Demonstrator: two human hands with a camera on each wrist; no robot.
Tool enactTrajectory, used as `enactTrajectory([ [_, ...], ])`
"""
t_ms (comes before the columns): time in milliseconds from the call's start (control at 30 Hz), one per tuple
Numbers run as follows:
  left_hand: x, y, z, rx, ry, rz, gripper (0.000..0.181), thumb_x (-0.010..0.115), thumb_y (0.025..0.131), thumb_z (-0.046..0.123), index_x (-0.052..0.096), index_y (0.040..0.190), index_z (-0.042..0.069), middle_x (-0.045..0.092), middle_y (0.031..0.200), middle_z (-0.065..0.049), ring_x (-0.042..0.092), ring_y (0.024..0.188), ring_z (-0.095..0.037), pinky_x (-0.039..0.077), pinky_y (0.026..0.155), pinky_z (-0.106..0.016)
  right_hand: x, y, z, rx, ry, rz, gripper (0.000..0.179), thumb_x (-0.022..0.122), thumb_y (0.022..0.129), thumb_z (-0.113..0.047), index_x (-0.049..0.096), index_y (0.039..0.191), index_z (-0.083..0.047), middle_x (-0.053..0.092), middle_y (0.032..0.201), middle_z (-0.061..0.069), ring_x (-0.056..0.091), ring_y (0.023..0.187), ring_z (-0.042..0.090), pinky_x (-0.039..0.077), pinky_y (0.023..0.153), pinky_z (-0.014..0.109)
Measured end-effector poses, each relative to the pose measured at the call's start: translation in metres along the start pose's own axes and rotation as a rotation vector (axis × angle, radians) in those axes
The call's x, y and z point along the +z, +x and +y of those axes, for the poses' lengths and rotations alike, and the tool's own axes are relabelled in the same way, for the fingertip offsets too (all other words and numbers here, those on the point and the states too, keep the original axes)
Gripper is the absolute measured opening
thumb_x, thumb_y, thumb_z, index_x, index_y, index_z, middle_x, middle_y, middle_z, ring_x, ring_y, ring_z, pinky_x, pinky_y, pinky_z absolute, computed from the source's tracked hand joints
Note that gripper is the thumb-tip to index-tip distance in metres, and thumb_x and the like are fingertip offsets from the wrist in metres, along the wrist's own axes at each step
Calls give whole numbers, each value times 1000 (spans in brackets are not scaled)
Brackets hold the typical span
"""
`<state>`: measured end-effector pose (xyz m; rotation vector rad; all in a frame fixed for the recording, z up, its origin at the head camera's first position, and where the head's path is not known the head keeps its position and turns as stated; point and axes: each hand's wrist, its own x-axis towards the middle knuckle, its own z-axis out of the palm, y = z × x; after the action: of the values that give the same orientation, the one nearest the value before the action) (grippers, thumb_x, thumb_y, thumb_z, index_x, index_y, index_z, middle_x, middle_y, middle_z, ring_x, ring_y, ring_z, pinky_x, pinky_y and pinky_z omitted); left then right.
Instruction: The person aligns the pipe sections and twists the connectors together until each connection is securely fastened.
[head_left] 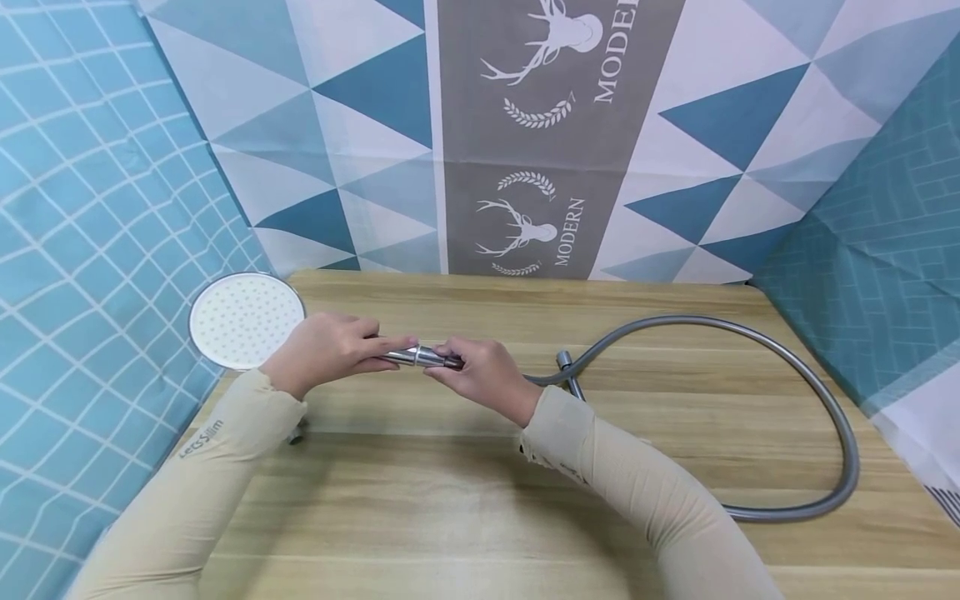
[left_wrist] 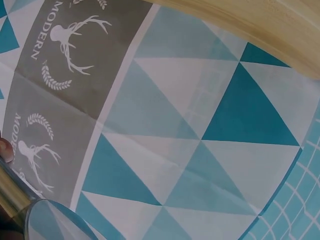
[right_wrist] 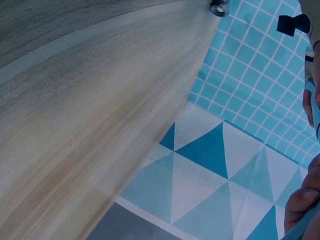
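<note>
My left hand holds a chrome tube, index finger stretched along it. My right hand pinches the end fitting of a grey shower hose, which meets the tube's end between the hands. Behind the left hand is a round shower head with a white nozzle face; the hand hides whether the tube joins it. At the lower left of the left wrist view, part of the chrome tube shows. Fingers of the right hand show at the right wrist view's right edge.
The hose loops across the right of the wooden table. A metal hose end lies beside the right forearm. A small chrome part shows below the left sleeve. Patterned sheets cover the walls at the back and sides.
</note>
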<state>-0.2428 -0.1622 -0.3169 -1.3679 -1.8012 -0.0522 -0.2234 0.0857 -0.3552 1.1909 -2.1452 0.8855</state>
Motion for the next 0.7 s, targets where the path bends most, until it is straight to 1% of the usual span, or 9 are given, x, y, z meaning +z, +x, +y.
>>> enactTrajectory([
  [100, 0, 0, 0, 6, -2, 2, 33, 41, 103, 45, 63, 119, 27, 40, 62, 2, 20, 43, -9, 21, 37, -24, -1, 0, 0, -2, 2, -6, 20, 80, 80, -10, 63, 86, -1, 74, 86, 13, 54, 53, 6, 40, 51, 13],
  [333, 1, 3, 0, 11, 1, 3, 35, 41, 103, 46, 65, 118, 26, 41, 63, 2, 20, 43, -9, 21, 37, -24, -4, 0, 1, -52, -9, 16, 20, 80, 80, -8, 63, 86, 0, 73, 83, 13, 57, 54, 7, 42, 52, 13],
  [567, -1, 6, 0, 2, 7, 9, 36, 40, 103, 46, 68, 113, 26, 43, 62, 2, 26, 42, -10, 24, 36, -25, -8, 5, 0, -28, 58, 10, 18, 79, 80, -6, 66, 89, 2, 71, 79, 11, 48, 52, 6, 39, 50, 14],
  [700, -2, 6, -2, 3, 7, 9, 36, 39, 103, 46, 68, 112, 26, 43, 63, 2, 26, 42, -10, 25, 36, -25, -10, 8, -2, -21, 59, -5, 18, 79, 80, -7, 66, 89, 2, 72, 81, 11, 49, 52, 6, 39, 50, 14],
])
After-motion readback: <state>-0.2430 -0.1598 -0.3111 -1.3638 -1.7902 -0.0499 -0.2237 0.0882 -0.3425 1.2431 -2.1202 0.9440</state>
